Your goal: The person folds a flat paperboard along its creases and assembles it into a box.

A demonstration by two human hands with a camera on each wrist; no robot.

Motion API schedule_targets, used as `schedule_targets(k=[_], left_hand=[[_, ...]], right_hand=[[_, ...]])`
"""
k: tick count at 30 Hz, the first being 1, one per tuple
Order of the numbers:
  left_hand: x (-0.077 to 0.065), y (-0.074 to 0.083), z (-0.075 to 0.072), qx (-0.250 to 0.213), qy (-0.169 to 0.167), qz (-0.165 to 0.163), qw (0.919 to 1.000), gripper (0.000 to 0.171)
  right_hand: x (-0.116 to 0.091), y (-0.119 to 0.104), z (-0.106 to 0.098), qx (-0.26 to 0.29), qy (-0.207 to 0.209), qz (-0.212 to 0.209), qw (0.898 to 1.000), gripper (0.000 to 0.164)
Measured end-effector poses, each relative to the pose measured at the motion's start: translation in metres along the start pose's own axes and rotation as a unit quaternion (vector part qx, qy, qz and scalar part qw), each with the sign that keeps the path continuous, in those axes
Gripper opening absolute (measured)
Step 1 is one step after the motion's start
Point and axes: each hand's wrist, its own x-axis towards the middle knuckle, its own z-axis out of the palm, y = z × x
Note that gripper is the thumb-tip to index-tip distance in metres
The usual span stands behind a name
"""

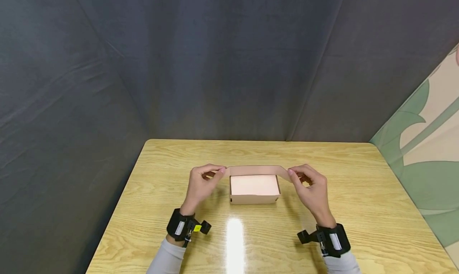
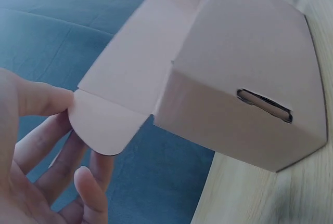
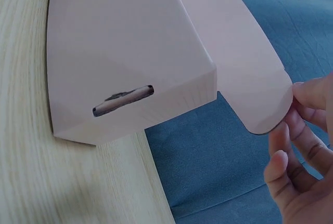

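A small pale cardboard box (image 1: 254, 200) stands on the table, its light inner surface facing up. Along its far edge rises a long flap (image 1: 254, 170) with a rounded tab at each end. My left hand (image 1: 201, 184) pinches the left tab (image 2: 106, 122) between thumb and fingers, the other fingers loosely bent behind it. On the opposite side my right hand (image 1: 313, 190) pinches the right tab (image 3: 260, 104) by its outer edge. Both tabs angle outward from the flap. In each wrist view a narrow slot shows low on the box wall.
The wooden table (image 1: 161, 210) extends around the box on all sides. A dark grey curtain (image 1: 222, 67) hangs behind and to the left of it. At the right is a patterned green and beige surface (image 1: 423, 178). Each wrist wears a black camera mount.
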Motion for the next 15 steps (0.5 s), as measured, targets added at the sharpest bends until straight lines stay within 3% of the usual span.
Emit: schedule_targets(k=[7,15], left_hand=[[0.0008,0.0019,-0.0006,-0.009,-0.012,-0.034,0.9993,0.014],[0.0003,0.0032,0.0011,-0.008,-0.023,-0.042,0.9988,0.015]], right_hand=[[-0.0010,-0.0028,0.0033,0.014,-0.018,0.036,0.999,0.020],[-0.0020,-0.0061,0.0006,0.032,-0.084,0.055,0.994,0.029]])
